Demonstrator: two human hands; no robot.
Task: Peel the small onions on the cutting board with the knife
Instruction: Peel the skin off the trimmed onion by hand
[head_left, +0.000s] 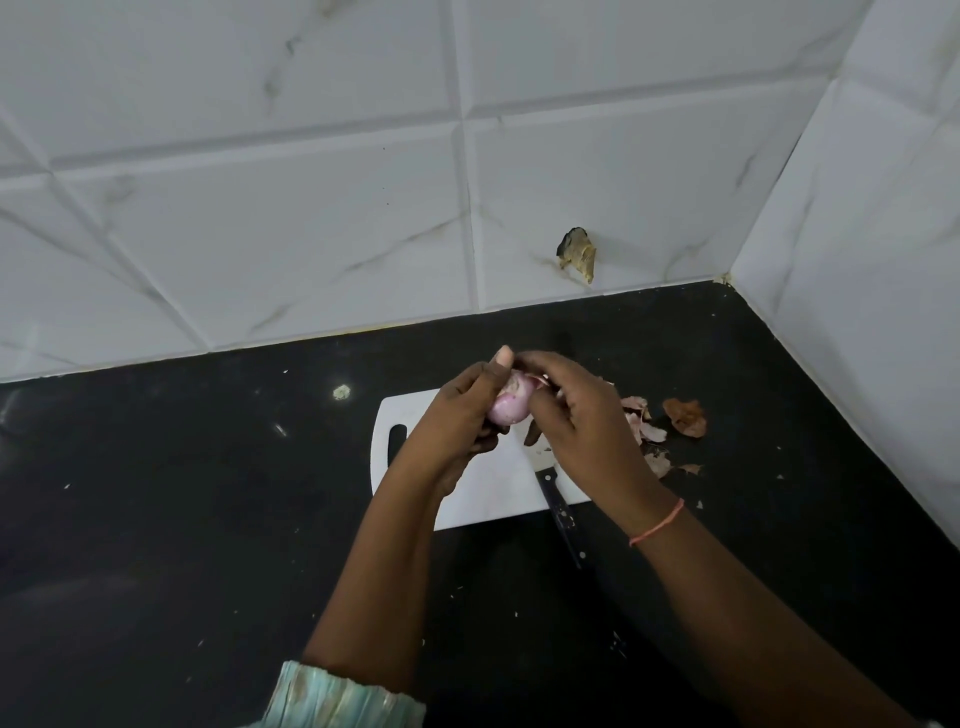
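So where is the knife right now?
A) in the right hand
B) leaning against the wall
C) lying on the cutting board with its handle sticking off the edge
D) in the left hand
C: the knife lies on the white cutting board, its black handle reaching over the near edge onto the counter, while the left hand and the right hand are both busy with the onion.

A smooth white plastic cutting board (483, 493) is seen on a glossy black stone countertop (208, 519); papery onion skins (644, 421) are seen at its right edge.
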